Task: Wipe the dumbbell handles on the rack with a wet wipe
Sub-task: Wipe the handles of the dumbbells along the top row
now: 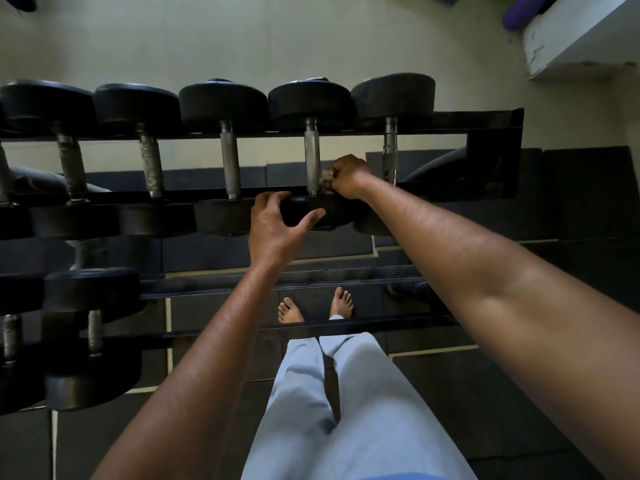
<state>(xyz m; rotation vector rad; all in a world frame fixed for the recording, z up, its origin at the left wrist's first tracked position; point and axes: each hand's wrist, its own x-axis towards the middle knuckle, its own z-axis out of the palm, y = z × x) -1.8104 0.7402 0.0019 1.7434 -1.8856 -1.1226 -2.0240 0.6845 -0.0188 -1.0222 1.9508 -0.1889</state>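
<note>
- The rack (pixel 491 128), a dark metal frame, carries a row of five dumbbells on its top tier, their round black heads resting on the far and near rails and their metal handles spanning the gap between.
- The right hand (pixel 348 178) is curled round a crumpled whitish wet wipe (pixel 326 177) and presses it against the near end of the knurled handle (pixel 312 157) of the fourth dumbbell (pixel 311 102) from the rack's left end.
- The wet wipe sits between the fingers and the handle, just above the near rail; only a small fold of it shows.
- The left hand (pixel 273 226) is spread, with fingers curved over the top of that same dumbbell's near head (pixel 322 214) and the thumb stretched across its front face, cupping it.
- The dumbbell nearest the rack's right end (pixel 393 95) lies just beside the right wrist; its handle is ringed rather than knurled.
- Two handles toward the left end (pixel 71 164) look rough and mottled.
- A lower tier at the rack's left side holds more dumbbells (pixel 91 327).
- Below the rack stand two bare feet (pixel 315 308) on dark floor mats (pixel 571 202), with pale trousers (pixel 346 393) above them.
- A white shelf (pixel 581 39) juts out at the upper right against the pale wall.
</note>
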